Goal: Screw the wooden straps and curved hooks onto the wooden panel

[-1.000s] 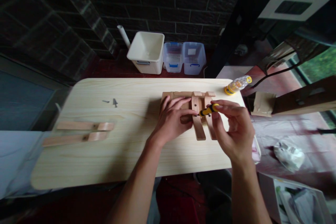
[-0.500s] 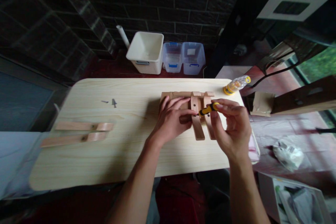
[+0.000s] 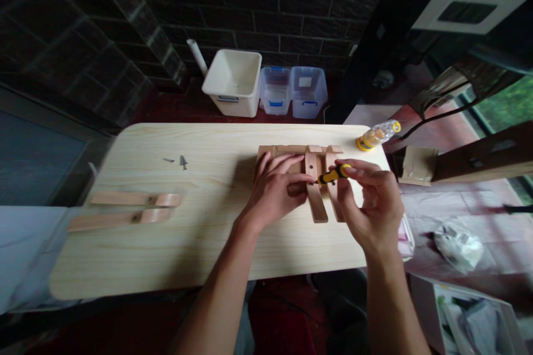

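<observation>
My right hand (image 3: 370, 199) is closed around a short yellow-and-black screwdriver (image 3: 334, 173). Its tip points left at a hole in a curved wooden hook (image 3: 318, 205). That piece lies across a brown board (image 3: 281, 150), beside a second curved wooden hook (image 3: 333, 199) partly covered by my right hand. My left hand (image 3: 272, 186) grips the board from the left, fingers bent over it and thumb reaching the first hook near the screwdriver tip. Whether a screw sits under the tip is too small to tell.
Two loose wooden hooks (image 3: 137, 198) and several screws (image 3: 183, 162) lie on the left of the pale table (image 3: 166, 255). A clear bottle with yellow ends (image 3: 378, 135) stands at the back right corner. Behind the table are a white bin (image 3: 237, 97) and clear plastic boxes (image 3: 308, 94).
The whole view has shifted slightly. Both hands keep their places on the board and the screwdriver, whose tip stays at the same hook.
</observation>
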### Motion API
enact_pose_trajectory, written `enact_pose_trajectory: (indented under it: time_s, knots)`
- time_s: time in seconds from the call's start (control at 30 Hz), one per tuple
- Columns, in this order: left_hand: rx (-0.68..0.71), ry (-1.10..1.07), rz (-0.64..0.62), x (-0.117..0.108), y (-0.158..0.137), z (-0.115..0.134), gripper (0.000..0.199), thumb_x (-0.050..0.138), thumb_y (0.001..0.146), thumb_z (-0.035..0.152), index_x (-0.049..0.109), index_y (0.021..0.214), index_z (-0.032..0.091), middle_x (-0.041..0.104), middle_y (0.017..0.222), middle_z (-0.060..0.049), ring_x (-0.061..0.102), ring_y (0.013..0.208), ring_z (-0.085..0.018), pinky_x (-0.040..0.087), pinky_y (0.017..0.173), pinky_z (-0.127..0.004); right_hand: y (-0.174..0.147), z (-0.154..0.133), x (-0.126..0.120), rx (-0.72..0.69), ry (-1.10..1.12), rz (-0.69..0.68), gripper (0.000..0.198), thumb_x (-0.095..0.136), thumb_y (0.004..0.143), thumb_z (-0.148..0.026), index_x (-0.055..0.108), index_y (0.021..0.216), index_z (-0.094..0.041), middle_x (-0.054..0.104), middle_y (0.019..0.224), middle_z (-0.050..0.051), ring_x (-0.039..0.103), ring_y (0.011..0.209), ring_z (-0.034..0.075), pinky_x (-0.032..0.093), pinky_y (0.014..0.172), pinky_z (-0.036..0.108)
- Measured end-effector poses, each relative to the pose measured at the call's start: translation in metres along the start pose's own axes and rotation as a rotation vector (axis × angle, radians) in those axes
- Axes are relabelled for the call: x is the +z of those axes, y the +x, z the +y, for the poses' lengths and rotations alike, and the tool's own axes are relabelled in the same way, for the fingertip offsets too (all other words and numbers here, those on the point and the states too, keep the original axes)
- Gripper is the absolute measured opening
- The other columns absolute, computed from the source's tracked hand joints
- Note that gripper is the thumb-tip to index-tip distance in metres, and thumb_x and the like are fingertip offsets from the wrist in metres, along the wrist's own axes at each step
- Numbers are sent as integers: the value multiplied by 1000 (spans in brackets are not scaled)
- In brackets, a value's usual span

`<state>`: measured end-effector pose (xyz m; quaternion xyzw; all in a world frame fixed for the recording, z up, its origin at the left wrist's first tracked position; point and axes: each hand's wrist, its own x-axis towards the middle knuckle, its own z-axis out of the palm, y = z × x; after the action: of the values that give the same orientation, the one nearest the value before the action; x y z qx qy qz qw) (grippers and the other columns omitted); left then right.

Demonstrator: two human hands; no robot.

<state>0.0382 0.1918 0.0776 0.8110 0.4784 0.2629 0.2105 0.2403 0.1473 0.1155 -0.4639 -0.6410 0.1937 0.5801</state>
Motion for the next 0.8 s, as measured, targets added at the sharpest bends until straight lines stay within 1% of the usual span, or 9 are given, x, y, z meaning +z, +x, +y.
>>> enact_pose_trajectory:
  time_s: [0.13, 0.37, 0.5, 0.67, 0.8]
  knots:
    - [7, -2, 1, 0, 0, 0, 28, 86, 86, 27, 83, 110, 40, 63, 157, 3, 55, 149, -27, 16, 137, -60, 0, 5, 0, -5, -17, 16, 29, 74, 95, -13, 68, 118, -29, 74, 122, 7, 76, 116, 26, 67, 98, 49]
    - [-3, 9, -8, 2, 1, -1, 28, 86, 85, 27, 84, 109, 40, 64, 157, 3, 54, 148, -29, 17, 137, -61, 0, 7, 0, -33, -32, 17, 30, 73, 94, -12, 68, 119, -29, 72, 120, 6, 76, 115, 25, 68, 97, 48]
    - [0, 14, -8, 3, 1, -1, 23, 85, 86, 29, 84, 107, 39, 64, 156, 3, 54, 148, -28, 16, 137, -60, 2, 3, -2, 0, -4, 8, 29, 71, 96, -13, 67, 120, -29, 72, 124, 7, 75, 118, 26, 67, 99, 50]
    - [6, 13, -3, 2, 0, -1, 23, 85, 87, 28, 83, 107, 39, 64, 157, 3, 54, 149, -27, 16, 137, -59, 3, 0, -2, 6, 53, -11, 26, 67, 98, -13, 66, 120, -28, 73, 132, 10, 74, 127, 28, 65, 105, 55]
    - [-1, 8, -10, 1, 0, 0, 25, 84, 87, 26, 83, 108, 39, 63, 158, 4, 54, 149, -27, 15, 137, -60, 1, 1, -2, 25, 27, 4, 26, 68, 98, -13, 66, 119, -28, 73, 127, 9, 75, 122, 27, 65, 104, 53]
